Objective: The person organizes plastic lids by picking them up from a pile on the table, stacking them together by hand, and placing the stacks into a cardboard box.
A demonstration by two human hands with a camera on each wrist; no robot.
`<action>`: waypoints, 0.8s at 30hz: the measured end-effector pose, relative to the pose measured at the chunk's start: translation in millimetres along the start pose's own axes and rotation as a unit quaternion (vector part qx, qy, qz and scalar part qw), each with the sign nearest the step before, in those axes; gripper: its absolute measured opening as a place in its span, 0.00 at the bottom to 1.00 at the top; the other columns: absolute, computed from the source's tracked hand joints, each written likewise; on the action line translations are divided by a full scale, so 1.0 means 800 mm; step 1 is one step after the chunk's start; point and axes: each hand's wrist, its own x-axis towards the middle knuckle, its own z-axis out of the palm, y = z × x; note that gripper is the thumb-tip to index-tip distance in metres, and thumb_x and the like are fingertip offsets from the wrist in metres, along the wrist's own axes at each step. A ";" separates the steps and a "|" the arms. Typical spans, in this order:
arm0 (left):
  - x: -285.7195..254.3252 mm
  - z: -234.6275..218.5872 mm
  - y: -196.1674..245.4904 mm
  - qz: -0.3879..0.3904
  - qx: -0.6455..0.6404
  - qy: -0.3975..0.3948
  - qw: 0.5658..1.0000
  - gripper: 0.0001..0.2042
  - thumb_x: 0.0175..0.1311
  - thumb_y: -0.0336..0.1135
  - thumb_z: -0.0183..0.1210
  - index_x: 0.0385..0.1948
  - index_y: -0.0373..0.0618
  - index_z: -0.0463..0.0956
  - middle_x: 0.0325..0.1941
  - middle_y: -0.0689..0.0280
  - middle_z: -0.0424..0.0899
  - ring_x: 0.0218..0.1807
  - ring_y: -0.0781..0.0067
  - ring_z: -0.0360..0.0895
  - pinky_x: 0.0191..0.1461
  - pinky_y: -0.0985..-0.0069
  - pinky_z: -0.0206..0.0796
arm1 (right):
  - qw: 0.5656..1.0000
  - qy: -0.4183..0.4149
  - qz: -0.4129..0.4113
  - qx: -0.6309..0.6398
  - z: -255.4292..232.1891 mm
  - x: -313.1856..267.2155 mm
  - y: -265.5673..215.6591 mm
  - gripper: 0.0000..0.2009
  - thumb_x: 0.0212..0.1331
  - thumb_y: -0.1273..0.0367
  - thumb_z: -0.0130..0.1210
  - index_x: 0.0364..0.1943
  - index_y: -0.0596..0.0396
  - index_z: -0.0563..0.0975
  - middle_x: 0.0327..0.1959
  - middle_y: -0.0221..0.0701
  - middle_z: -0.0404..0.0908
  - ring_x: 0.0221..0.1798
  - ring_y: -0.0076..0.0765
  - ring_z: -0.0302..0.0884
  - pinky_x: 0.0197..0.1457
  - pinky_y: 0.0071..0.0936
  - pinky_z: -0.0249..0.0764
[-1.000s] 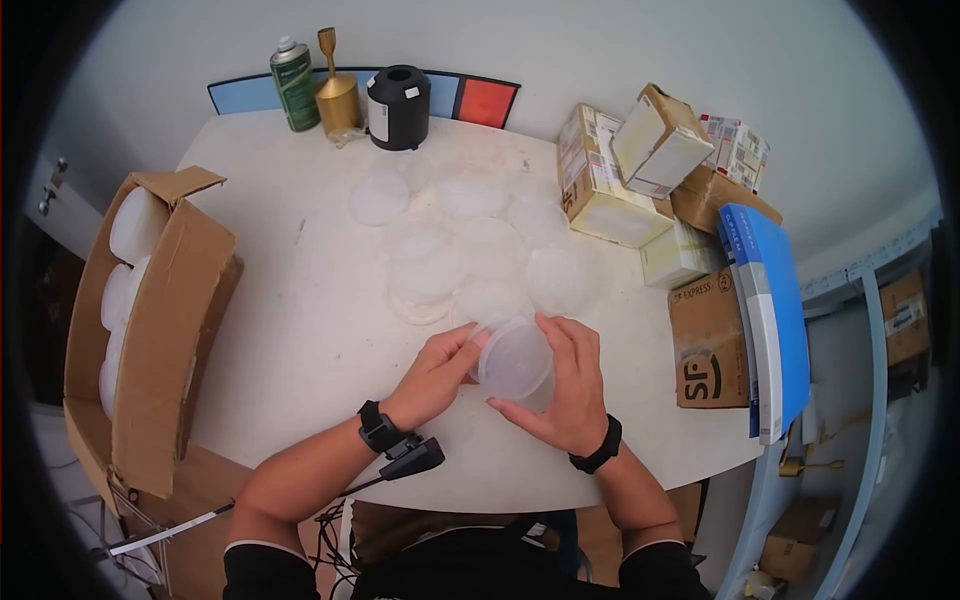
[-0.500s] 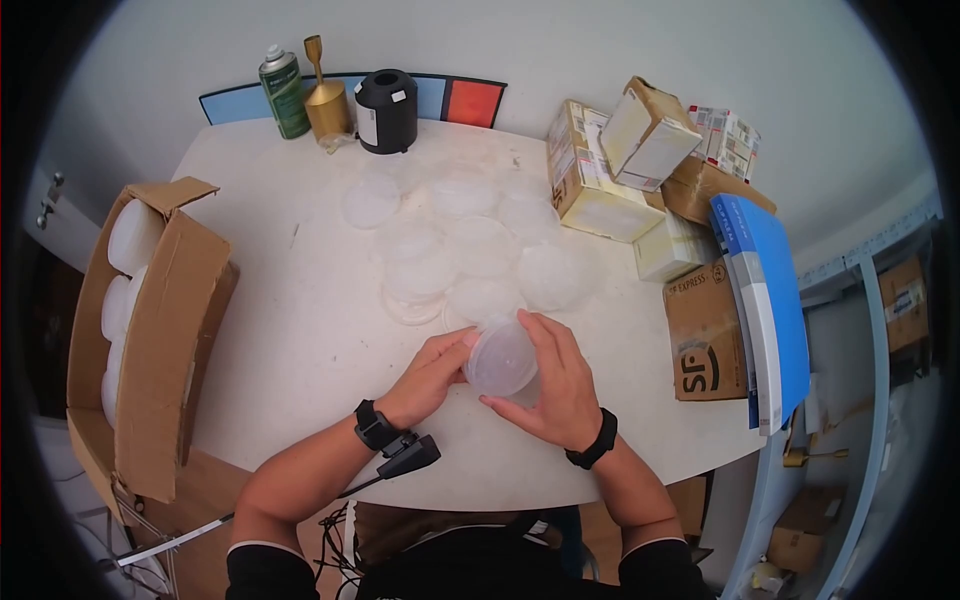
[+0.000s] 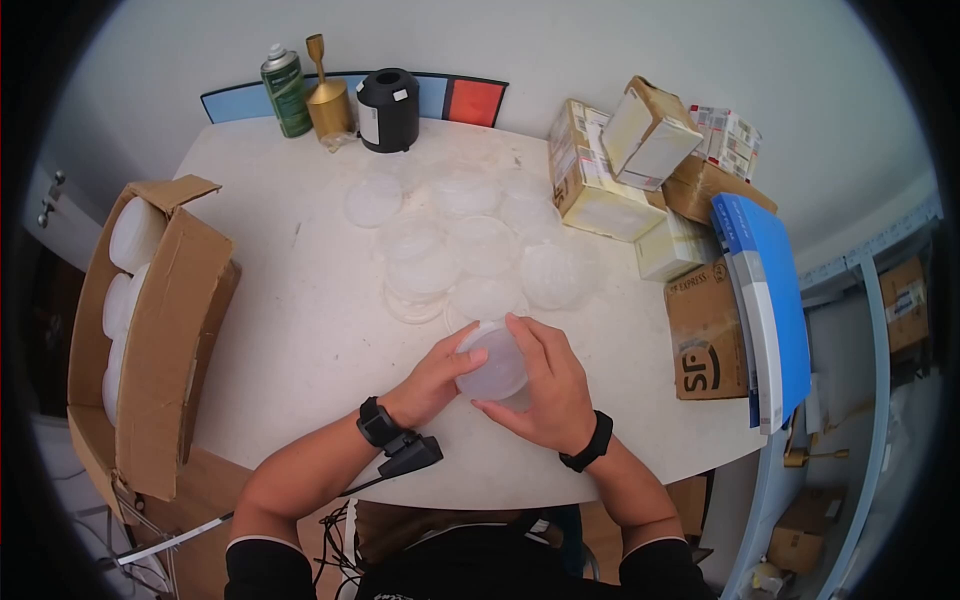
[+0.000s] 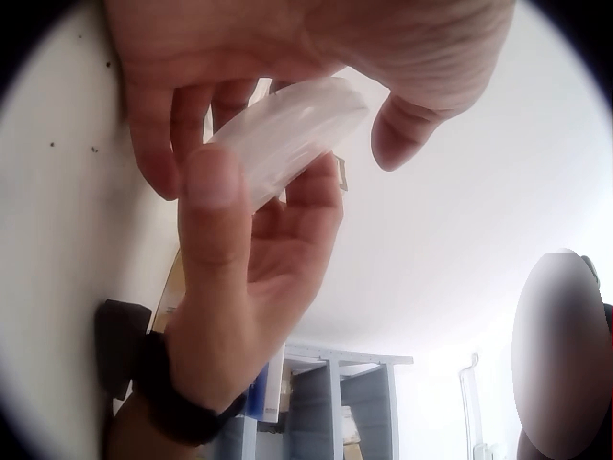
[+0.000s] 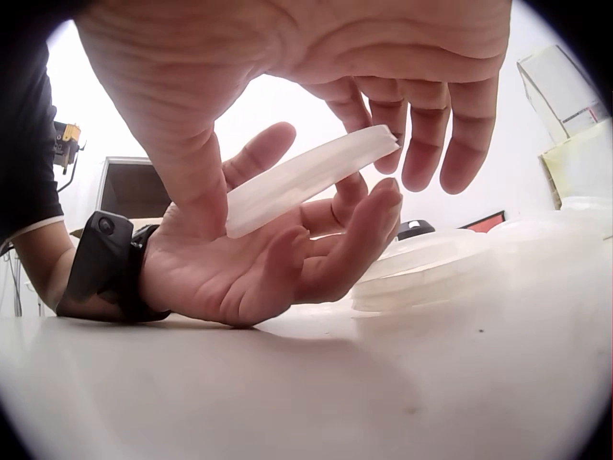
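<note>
A translucent round plastic lid (image 3: 497, 372) is held between both hands over the front part of the table. My left hand (image 3: 432, 380) grips its left side, thumb on top and fingers underneath, as the right wrist view shows. My right hand (image 3: 552, 398) spans the lid from the other side, its thumb at the near edge and fingertips at the far edge. Seen side-on in the right wrist view, the lid (image 5: 311, 179) is shallow and tilted. Just beyond the hands, several similar translucent lids (image 3: 480, 247) lie spread and overlapping on the white table (image 3: 290, 330).
On the left stands an open cardboard box (image 3: 170, 350) with white round plastic pieces (image 3: 138, 235) inside. A spray can (image 3: 287, 92), a brass-coloured piece (image 3: 328, 108) and a black cylinder (image 3: 388, 112) line the back. Small boxes (image 3: 605, 185) and blue folders (image 3: 765, 300) stand at right.
The lid has turned from steeply tilted to flatter and shifted slightly left. My left thumb has come over its top, and the right hand has moved left with it.
</note>
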 end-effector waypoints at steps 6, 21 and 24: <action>-0.003 0.010 0.003 -0.011 -0.125 -0.008 0.992 0.32 0.67 0.38 0.57 0.73 0.46 0.58 0.69 0.60 0.69 0.71 0.64 0.68 0.74 0.64 0.62 | 0.999 -0.002 -0.032 -0.019 0.007 0.002 -0.005 0.46 0.41 0.64 0.76 0.69 0.64 0.66 0.64 0.46 0.71 0.62 0.55 0.71 0.64 0.44 0.71; -0.006 0.006 0.019 -0.049 -0.120 -0.036 0.991 0.41 0.52 0.40 0.58 0.74 0.46 0.59 0.63 0.56 0.77 0.66 0.57 0.75 0.64 0.59 0.72 | 0.993 -0.021 0.089 -0.079 -0.083 0.034 0.164 0.37 0.50 0.68 0.66 0.68 0.58 0.67 0.70 0.46 0.68 0.71 0.57 0.63 0.75 0.44 0.63; -0.006 0.002 0.020 -0.043 -0.119 -0.061 0.990 0.38 0.54 0.39 0.58 0.74 0.49 0.60 0.60 0.59 0.78 0.64 0.59 0.76 0.62 0.61 0.74 | 0.988 -0.105 0.070 -0.086 -0.091 0.043 0.186 0.38 0.48 0.69 0.64 0.69 0.58 0.66 0.72 0.47 0.66 0.72 0.59 0.61 0.76 0.45 0.62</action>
